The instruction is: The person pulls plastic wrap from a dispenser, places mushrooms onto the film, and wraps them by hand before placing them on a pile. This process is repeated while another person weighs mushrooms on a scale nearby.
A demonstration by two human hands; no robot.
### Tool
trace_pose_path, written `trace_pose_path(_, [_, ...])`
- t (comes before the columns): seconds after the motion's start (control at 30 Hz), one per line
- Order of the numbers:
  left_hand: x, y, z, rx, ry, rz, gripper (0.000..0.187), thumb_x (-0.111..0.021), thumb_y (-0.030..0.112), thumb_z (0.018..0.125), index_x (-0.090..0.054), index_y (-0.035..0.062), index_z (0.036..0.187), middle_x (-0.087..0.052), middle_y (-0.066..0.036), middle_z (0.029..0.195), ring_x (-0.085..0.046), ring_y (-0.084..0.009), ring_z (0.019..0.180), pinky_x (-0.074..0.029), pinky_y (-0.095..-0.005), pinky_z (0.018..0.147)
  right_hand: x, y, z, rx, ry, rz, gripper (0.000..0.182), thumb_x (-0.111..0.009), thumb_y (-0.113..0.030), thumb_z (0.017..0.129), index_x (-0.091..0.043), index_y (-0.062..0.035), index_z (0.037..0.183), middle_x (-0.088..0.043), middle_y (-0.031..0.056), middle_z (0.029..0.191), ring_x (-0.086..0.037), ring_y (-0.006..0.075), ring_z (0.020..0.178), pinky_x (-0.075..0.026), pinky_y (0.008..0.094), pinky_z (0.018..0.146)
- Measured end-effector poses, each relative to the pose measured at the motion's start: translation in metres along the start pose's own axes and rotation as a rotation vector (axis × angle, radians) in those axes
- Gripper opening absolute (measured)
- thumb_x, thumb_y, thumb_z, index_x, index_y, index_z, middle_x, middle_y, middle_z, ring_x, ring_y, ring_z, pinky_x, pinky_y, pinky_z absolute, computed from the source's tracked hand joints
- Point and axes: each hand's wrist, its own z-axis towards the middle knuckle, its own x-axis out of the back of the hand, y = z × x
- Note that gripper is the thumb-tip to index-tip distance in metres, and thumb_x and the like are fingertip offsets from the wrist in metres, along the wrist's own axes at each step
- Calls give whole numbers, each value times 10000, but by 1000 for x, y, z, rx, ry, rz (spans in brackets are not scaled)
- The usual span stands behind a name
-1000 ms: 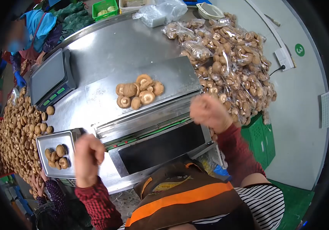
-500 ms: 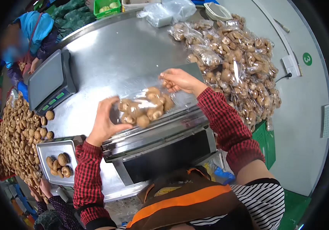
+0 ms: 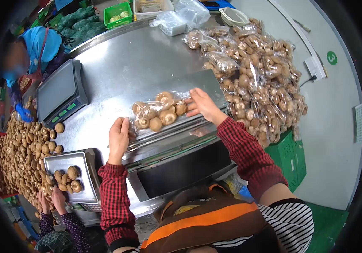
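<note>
A clear plastic bag of shiitake mushrooms [image 3: 155, 113] is stretched out between my two hands, over the metal edge of the sealing machine [image 3: 176, 143]. My left hand [image 3: 119, 137] has its fingers closed at the bag's left end. At the other end, my right hand [image 3: 205, 105] has its thumb and fairly straight fingers on the plastic. Several brown caps show through the film, some with their pale undersides up.
Many bagged mushrooms [image 3: 261, 80] are heaped on the right. Loose mushrooms [image 3: 25, 152] pile up on the left, near a scale [image 3: 58, 90] and a second scale's tray [image 3: 86, 192]. A co-worker's hands [image 3: 54, 198] are by that tray; another person's gloved hand [image 3: 23, 113] is farther back.
The bag has flattened out lower against the machine. My left hand has gone from a wide grasp to closed fingers at its end; my right hand has lowered, its fingers straighter. A co-worker's hands moved up to the tray.
</note>
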Motion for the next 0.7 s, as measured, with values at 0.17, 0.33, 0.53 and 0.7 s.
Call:
trace_pose_path(0.17, [-8,24,-65,68,58,-131,292,-503,236,1007,-551,31,804,-462,31,590,-388,-32,447,-318,-210,408,11,-5,-99,-12,3,194,313,-372,-315,1042,-404,-26,1158,-574,220,1120,-676,310,833,-605,392,580])
trace_pose_path(0.33, [1,-1,-134,193,-78,49,317,-511,245,1005,-555,22,785,-477,25,606,-403,-29,516,-324,-216,461,18,57,-180,-307,-120,260,334,-374,-328,1041,-424,-30,1185,-616,177,1069,-677,283,908,-602,358,635])
trace_pose_path(0.53, [-31,-29,-166,-7,41,112,399,-531,258,1004,-540,-19,717,-466,26,621,-386,-68,582,-343,-266,513,-11,105,-216,-13,468,-276,259,-483,-258,1006,-520,-18,916,-643,111,767,-611,185,593,-507,320,547])
trace_pose_path(0.7, [-45,-67,-160,-427,62,732,271,-664,183,902,-583,14,706,-565,-148,641,-538,-324,547,-425,-417,517,28,223,-243,226,924,-544,240,-545,-239,971,-546,-8,909,-610,218,726,-624,404,693,-470,440,600])
